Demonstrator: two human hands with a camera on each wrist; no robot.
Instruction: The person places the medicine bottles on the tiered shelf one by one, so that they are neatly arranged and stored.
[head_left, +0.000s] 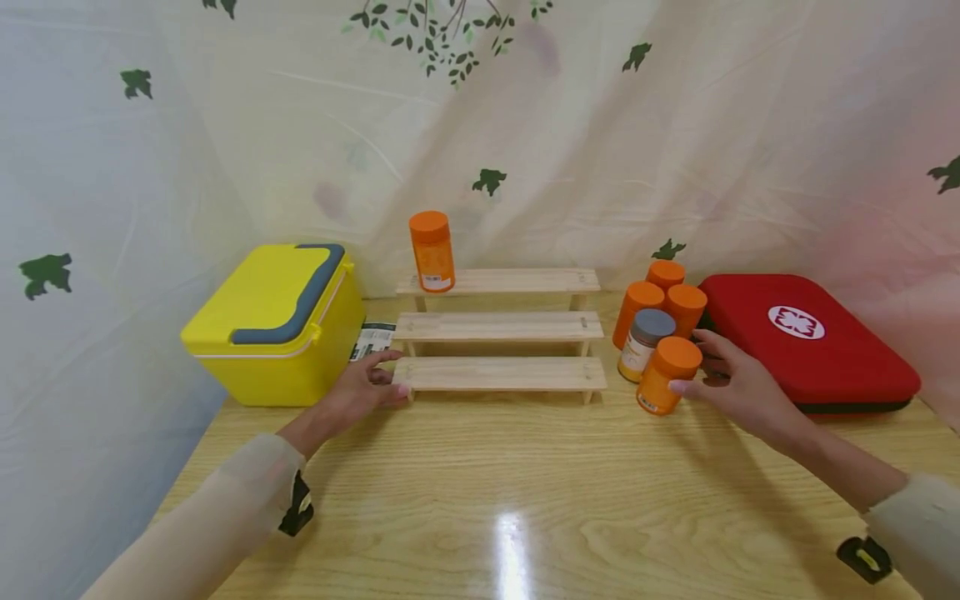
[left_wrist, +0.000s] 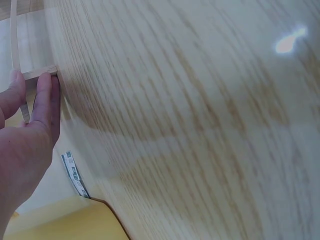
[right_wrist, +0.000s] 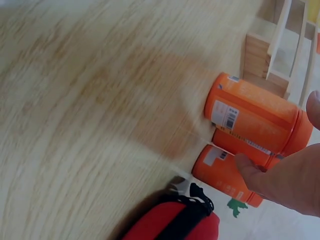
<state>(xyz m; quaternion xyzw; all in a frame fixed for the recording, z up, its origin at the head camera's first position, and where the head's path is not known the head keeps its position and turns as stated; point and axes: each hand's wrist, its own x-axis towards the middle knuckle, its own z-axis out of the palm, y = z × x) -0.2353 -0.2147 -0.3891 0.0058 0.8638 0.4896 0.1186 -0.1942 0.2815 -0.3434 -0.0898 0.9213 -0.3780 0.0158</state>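
A three-tier wooden step shelf (head_left: 498,373) stands on the table. My left hand (head_left: 360,387) holds its lower left end, with thumb and fingers about the end piece in the left wrist view. At the right, my right hand (head_left: 738,387) reaches round the front orange bottle (head_left: 667,379), thumb along its near side, fingers spread beyond it. In the right wrist view a gap shows between a finger and that orange bottle (right_wrist: 255,112). A grey-capped bottle (head_left: 643,346) and several orange bottles (head_left: 640,310) stand close behind. One orange bottle (head_left: 432,254) stands on the top tier's left end.
A yellow box (head_left: 262,300) with a blue-grey handle sits left of the shelf, a printed paper (head_left: 372,340) beside it. The red case (head_left: 817,346) with a white emblem lies right of the bottles. Patterned cloth (head_left: 525,150) hangs behind the table (head_left: 480,475).
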